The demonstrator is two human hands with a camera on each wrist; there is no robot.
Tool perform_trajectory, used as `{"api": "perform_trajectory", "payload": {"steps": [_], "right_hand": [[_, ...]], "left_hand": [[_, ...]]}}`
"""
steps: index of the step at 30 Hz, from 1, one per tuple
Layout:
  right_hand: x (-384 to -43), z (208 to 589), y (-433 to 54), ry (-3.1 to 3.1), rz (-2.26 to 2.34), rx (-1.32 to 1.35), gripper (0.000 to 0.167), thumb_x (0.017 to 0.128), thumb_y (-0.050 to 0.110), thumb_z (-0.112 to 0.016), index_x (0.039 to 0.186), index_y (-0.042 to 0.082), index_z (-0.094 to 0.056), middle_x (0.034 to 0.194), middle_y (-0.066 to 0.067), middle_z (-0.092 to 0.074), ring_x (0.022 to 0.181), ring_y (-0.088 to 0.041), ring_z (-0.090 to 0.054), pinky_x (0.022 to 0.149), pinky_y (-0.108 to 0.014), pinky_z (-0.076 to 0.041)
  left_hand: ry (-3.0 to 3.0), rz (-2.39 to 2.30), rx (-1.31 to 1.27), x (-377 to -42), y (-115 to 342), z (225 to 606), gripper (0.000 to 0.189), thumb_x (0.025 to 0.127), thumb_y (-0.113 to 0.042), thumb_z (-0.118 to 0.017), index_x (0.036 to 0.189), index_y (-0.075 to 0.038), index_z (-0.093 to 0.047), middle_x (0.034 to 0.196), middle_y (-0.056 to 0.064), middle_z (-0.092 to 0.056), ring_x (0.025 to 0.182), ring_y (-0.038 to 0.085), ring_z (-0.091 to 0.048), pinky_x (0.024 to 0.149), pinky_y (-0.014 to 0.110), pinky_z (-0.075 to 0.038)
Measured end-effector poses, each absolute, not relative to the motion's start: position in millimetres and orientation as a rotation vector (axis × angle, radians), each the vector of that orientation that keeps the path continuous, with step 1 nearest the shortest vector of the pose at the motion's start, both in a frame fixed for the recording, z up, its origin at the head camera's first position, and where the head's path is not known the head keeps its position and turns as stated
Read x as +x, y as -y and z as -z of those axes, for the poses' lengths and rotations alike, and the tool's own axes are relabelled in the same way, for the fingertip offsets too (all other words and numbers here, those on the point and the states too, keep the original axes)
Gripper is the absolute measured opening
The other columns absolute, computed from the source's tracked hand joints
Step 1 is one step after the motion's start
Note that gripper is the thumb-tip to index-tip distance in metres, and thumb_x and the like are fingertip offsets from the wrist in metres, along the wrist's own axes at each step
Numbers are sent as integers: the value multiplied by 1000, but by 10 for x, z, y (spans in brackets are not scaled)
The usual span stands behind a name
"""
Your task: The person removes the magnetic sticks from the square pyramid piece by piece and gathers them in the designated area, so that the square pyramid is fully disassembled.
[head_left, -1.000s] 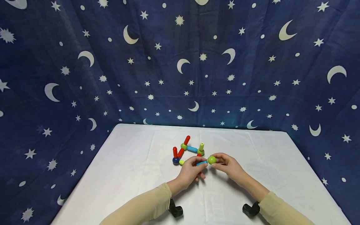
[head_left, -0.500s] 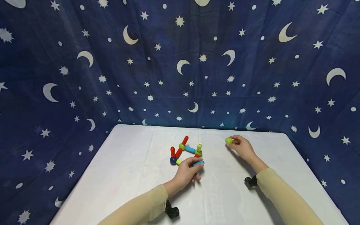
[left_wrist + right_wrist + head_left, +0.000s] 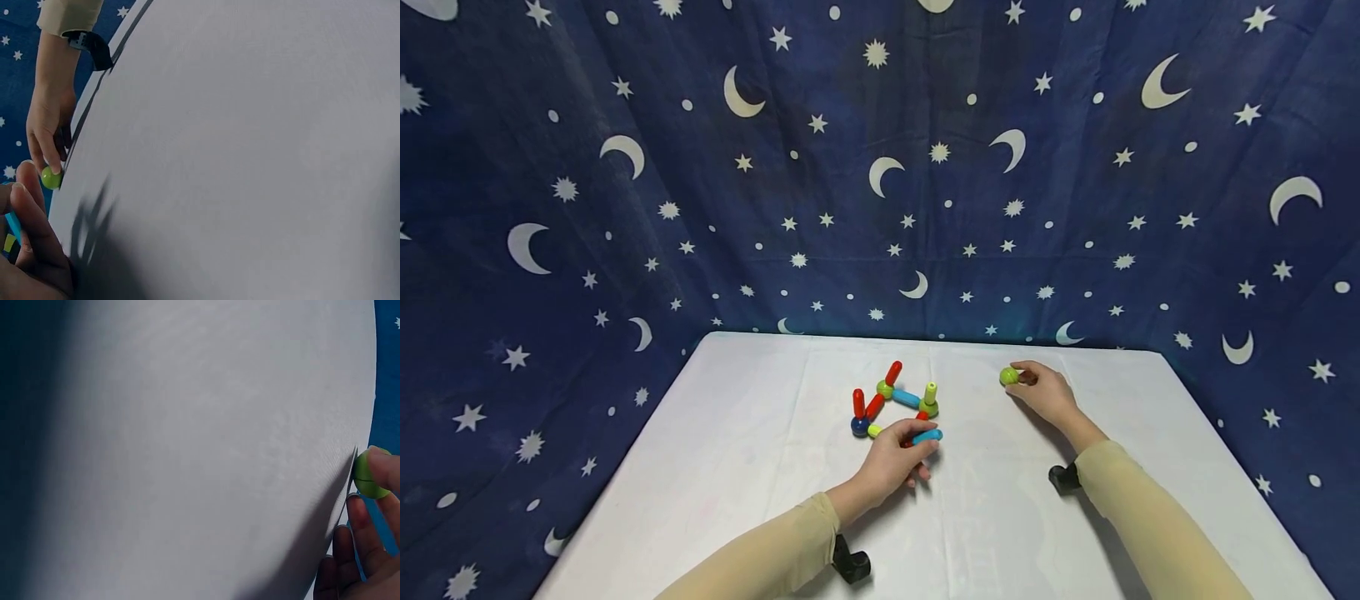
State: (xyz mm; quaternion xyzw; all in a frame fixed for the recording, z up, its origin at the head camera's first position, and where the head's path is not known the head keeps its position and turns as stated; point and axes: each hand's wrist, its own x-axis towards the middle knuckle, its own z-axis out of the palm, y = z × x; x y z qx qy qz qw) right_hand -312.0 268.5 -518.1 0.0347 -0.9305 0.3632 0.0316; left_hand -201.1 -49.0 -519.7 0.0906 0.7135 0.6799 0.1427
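My left hand (image 3: 887,462) pinches a light blue rod (image 3: 928,436) of a ball-and-rod toy structure. In the structure, a dark blue ball (image 3: 860,427) bears an upright red rod (image 3: 858,403), and a green ball (image 3: 885,389) bears a tilted one. A yellow-green rod (image 3: 930,392) stands on another green ball (image 3: 928,409); a second light blue rod (image 3: 906,398) links the two green balls. The left hand hides the near corner. Farther back on the right, my right hand (image 3: 1051,397) holds a loose green ball (image 3: 367,480) between thumb and fingers, apart from the structure.
Everything lies on a white-covered table (image 3: 760,392). Behind it and at its sides hangs a dark blue cloth (image 3: 850,275) with moons and stars. A black wrist-worn device (image 3: 852,562) is below the left sleeve, another (image 3: 1063,478) by the right.
The right hand has carried the green ball away from the light blue rod's tip, toward the back right, and now hardly moves. The left hand and structure appear slightly farther left.
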Motion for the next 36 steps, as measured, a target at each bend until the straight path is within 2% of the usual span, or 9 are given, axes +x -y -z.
{"api": "perform_trajectory", "payload": {"steps": [8, 11, 16, 20, 26, 31, 36], "right_hand": [[-3073, 5145, -2739, 2887, -1227, 80, 60, 97, 23, -71, 146, -4, -48, 123, -24, -61, 114, -40, -56, 99, -56, -45], [-3034, 5122, -2774, 2892, -1247, 77, 60, 99, 23, -67, 147, -6, -45, 127, -26, -59, 117, -41, -55, 99, -55, -45], [-2937, 5057, -2736, 2823, -1255, 37, 51, 102, 19, -61, 145, -6, -47, 126, -27, -60, 115, -41, -56, 91, -48, -47], [-2754, 4996, -2531, 2762, -1351, 63, 42, 103, 15, -61, 139, -5, -54, 121, -23, -64, 110, -35, -59, 87, -39, -47], [-2286, 4997, -2058, 2763, -1837, 120, 44, 99, 15, -68, 138, -2, -57, 120, -15, -68, 103, -24, -64, 82, -34, -53], [-2035, 5041, -1685, 2571, -2357, -72, 45, 98, 8, -68, 139, -3, -53, 125, -19, -65, 97, -23, -67, 79, -35, -58], [-1998, 5107, -1505, 2320, -2573, -289, 45, 98, 12, -69, 136, -4, -51, 111, -17, -66, 88, -19, -68, 70, -29, -59]], "left_hand": [[-2233, -1762, 392, -2028, 775, 5162, 41, 97, -20, -73, 136, -12, -63, 92, 14, -70, 61, 20, -67, 47, 27, -50], [-2310, -1618, 442, -2063, 937, 5149, 44, 97, -21, -74, 138, -17, -60, 93, 9, -70, 64, 21, -67, 49, 29, -53], [-2422, -1395, 527, -2159, 1099, 5142, 42, 96, -23, -75, 135, -22, -60, 98, -1, -65, 58, 19, -62, 50, 33, -54], [-2437, -1325, 580, -2231, 1126, 5159, 35, 96, -25, -75, 129, -26, -62, 97, -3, -65, 57, 18, -62, 50, 33, -54], [-2396, -1371, 576, -2244, 1033, 5188, 30, 96, -21, -74, 124, -25, -62, 96, -2, -66, 58, 17, -64, 48, 32, -54], [-2360, -1454, 526, -2215, 849, 5195, 31, 97, -18, -73, 125, -22, -60, 94, 0, -67, 55, 17, -65, 49, 33, -55], [-2305, -1552, 459, -2198, 661, 5230, 32, 98, -16, -71, 127, -19, -58, 93, 1, -66, 55, 17, -66, 50, 34, -56]]}}
